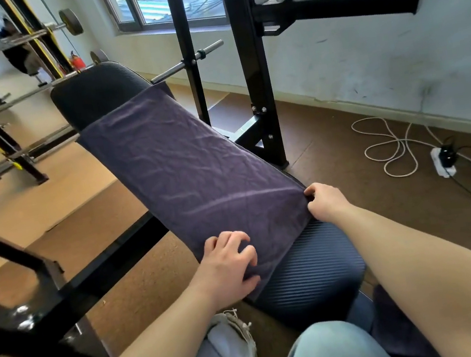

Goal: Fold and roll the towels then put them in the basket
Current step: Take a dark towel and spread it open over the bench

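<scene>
Purple towel (183, 161) is lying lengthwise along the padded surface (317, 261) of a weight bench, and its near end is being held at both corners. The left hand (228, 262) is curling its fingers over the near left corner, thumb at the hem, gripping the cloth. The right hand (327, 199) is pinching the near right corner between thumb and fingers.

Just beyond the hands the cloth is lying flat with shallow creases. It is looking thin, soft and light, so it is likely to bunch or slide on the ribbed padding unless both corners are moving together. Those near corners are looking like the sensible hold for starting a fold or a tight roll away from the body.

Farther up, the far end is reaching the backrest (92, 89), possibly overhanging its right edge, though that is hard to judge. Behind it a barbell (189, 63) is resting on the black rack (253, 84). No basket is showing.
</scene>
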{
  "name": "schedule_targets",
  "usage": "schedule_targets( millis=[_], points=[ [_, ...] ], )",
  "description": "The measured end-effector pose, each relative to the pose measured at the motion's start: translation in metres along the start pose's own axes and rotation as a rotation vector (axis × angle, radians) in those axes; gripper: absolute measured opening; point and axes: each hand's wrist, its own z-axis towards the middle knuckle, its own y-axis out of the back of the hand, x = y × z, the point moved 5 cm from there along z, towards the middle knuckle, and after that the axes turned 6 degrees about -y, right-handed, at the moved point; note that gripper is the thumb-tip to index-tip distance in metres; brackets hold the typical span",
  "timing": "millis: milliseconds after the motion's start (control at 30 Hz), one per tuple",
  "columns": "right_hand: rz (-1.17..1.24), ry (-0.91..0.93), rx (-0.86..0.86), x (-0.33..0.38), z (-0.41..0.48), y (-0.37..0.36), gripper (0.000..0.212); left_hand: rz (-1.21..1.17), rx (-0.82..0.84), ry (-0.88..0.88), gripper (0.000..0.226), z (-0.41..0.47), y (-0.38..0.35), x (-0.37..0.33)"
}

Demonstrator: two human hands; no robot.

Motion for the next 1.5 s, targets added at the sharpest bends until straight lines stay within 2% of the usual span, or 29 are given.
schedule_targets(
  millis=[100,200,333,500,600,733,833,900,1000,1167,1267,1367,1500],
  points=[
    [0.027,-0.003,-0.019,-0.005,0.000,-0.001,0.035,0.099,0.182,-0.077,0.052,-0.005,-0.014,-0.008],
    [0.068,0.005,-0.104,-0.009,-0.001,0.008,0.034,0.141,0.285,-0.120,0.051,-0.012,-0.024,-0.008],
    [0.052,0.005,-0.153,-0.013,0.001,0.014,0.034,0.135,0.240,-0.158,0.032,-0.019,-0.029,-0.002],
    [-0.085,-0.014,0.108,-0.017,-0.001,-0.001,0.036,0.051,0.166,-0.200,0.004,-0.024,-0.021,-0.005],
    [0.068,-0.059,0.115,-0.019,-0.002,0.002,0.036,0.032,0.174,-0.189,0.009,-0.024,-0.020,-0.004],
    [0.195,-0.151,0.086,-0.026,-0.005,-0.007,0.035,0.153,0.265,-0.214,0.030,-0.025,-0.028,-0.002],
    [0.272,-0.186,-0.003,-0.026,-0.008,-0.006,0.023,0.163,0.202,-0.238,0.018,-0.025,-0.029,-0.001],
    [0.354,-0.183,-0.034,-0.023,-0.010,0.000,0.020,0.077,0.146,-0.251,0.007,-0.025,-0.024,0.001],
    [0.407,-0.110,-0.056,-0.012,-0.008,0.014,0.015,-0.226,0.066,-0.134,0.007,-0.023,-0.006,0.007],
    [0.543,-0.021,0.010,0.020,-0.005,0.035,0.040,-0.639,-0.183,0.270,0.005,-0.022,0.029,0.032],
    [0.630,0.061,0.023,0.044,-0.006,0.046,0.045,-0.779,-0.351,0.539,0.019,-0.025,0.044,0.055],
    [0.612,0.165,-0.041,0.070,-0.005,0.059,0.045,-0.913,-0.519,0.761,0.029,-0.029,0.063,0.077],
    [0.702,0.260,-0.128,0.111,-0.006,0.080,0.024,-0.944,-0.693,0.867,0.033,-0.030,0.084,0.114]
  ],
)
